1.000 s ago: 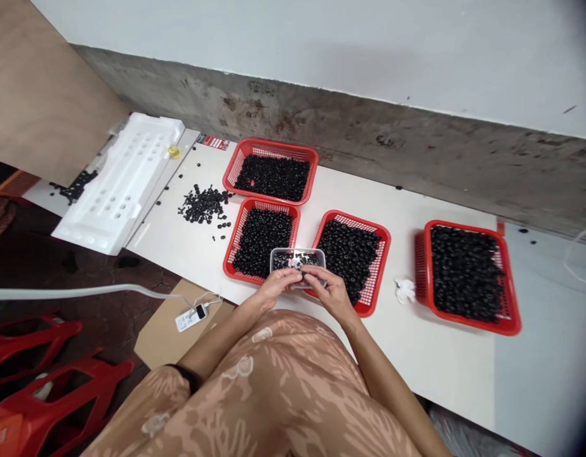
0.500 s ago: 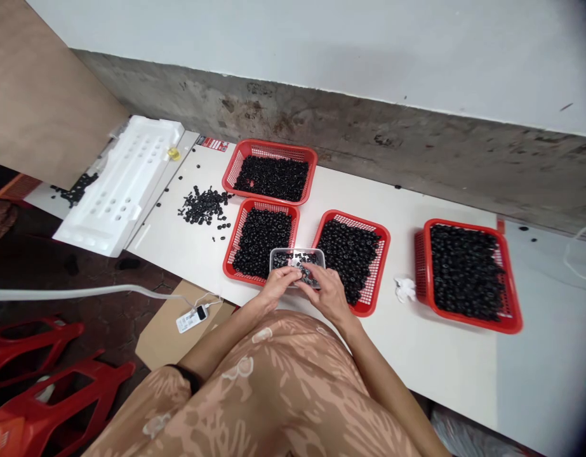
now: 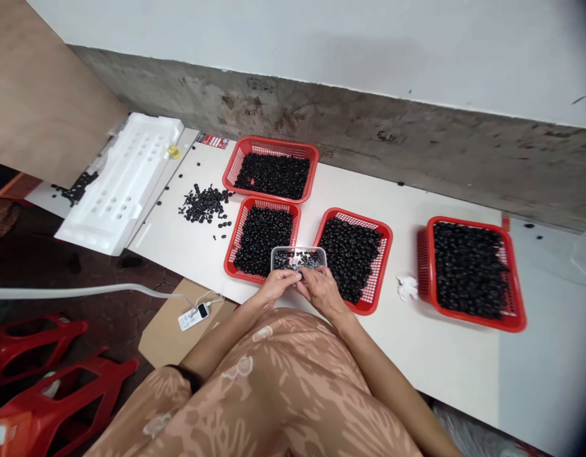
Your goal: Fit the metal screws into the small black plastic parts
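My left hand (image 3: 276, 284) and my right hand (image 3: 321, 291) meet at the near edge of a small clear plastic box (image 3: 298, 258) that holds small black parts. The fingertips of both hands are pinched together on a small black part (image 3: 296, 277) between them. The box rests across the near rims of two red baskets of black rings, one on its left (image 3: 261, 236) and one on its right (image 3: 353, 254).
A third red basket (image 3: 272, 174) stands behind, a larger one (image 3: 470, 270) to the right. A loose heap of black parts (image 3: 204, 204) lies left of them, a white foam tray (image 3: 122, 181) beyond. A crumpled white scrap (image 3: 407, 287) lies on the table. Red stools (image 3: 45, 374) and a phone on cardboard (image 3: 193, 315) are on the floor.
The right hand has slid a little left and nearer, closing in on the left hand at the box's near edge. The baskets and the box have not moved.
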`<state>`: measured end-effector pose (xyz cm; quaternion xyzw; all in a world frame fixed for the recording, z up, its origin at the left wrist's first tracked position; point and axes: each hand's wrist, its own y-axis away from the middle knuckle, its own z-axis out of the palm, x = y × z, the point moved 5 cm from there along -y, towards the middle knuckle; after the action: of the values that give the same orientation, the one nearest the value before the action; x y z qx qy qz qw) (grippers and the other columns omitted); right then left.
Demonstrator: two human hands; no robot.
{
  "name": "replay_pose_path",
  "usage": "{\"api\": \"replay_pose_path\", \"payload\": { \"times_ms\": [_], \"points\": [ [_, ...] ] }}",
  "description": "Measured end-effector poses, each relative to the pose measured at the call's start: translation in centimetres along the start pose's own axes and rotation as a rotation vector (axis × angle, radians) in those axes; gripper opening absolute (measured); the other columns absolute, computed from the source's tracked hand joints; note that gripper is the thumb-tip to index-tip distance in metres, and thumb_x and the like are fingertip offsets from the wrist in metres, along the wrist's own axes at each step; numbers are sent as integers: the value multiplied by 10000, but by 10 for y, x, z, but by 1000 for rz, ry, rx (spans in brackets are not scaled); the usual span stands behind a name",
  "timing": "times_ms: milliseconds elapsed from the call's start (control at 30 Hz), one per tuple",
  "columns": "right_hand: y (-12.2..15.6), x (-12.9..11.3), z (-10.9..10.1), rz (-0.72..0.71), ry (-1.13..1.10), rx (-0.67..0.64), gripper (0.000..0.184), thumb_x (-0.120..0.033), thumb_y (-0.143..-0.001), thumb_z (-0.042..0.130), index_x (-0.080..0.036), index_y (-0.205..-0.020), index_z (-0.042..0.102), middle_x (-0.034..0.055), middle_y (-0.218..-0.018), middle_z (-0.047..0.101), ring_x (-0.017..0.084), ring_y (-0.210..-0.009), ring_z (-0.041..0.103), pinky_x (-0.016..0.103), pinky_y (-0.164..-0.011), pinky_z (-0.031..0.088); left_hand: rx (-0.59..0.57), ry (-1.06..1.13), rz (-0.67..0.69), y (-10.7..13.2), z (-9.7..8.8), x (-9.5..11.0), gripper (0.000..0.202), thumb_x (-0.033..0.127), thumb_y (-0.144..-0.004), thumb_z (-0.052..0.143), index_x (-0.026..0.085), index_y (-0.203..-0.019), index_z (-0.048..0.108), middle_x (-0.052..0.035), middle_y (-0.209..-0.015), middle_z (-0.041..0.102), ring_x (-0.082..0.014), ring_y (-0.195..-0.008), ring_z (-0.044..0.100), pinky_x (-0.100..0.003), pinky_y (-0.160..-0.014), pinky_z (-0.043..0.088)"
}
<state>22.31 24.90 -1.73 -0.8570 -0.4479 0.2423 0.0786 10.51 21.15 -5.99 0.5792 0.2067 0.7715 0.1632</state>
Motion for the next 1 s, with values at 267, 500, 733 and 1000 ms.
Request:
{"api": "replay_pose_path", "payload": {
  "times_ms": [267, 500, 733, 1000],
  "points": [
    [23, 0, 14, 27, -94, -25, 255, -247, -975, 389, -104, -1075, 574, 84, -778, 647, 180, -706, 603, 364, -832, 463, -1, -52, 22, 0, 5, -10, 351, 446, -663, 708, 106, -747, 709, -52, -755, 673, -160, -733, 550, -282, -798, 390],
    [27, 5, 20, 109, -209, -49, 292, -287, -975, 388, -143, -1100, 610, 95, -918, 697, 172, -800, 641, 410, -955, 440, -63, -80, 27, 1, 10, -8, 393, 488, -718, 666, 96, -730, 693, -55, -760, 665, -147, -730, 547, -275, -793, 395],
    [41, 44, -8, 623, -420, 237, 348, -444, -885, 555, -176, -1076, 670, 75, -884, 708, 185, -785, 650, 365, -882, 487, 184, -164, 41, -10, -20, 5, 429, 500, -765, 604, 105, -904, 697, -66, -822, 666, -130, -700, 543, -221, -646, 398],
    [60, 79, -8, 1193, -1108, 426, 578, -626, -811, 554, -74, -929, 683, 142, -839, 708, 148, -555, 643, 285, -593, 529, 374, -1000, 207, -21, -47, 21, 217, 259, -884, 491, 196, -948, 688, -44, -932, 658, -162, -813, 579, -265, -750, 402]
  ]
}}
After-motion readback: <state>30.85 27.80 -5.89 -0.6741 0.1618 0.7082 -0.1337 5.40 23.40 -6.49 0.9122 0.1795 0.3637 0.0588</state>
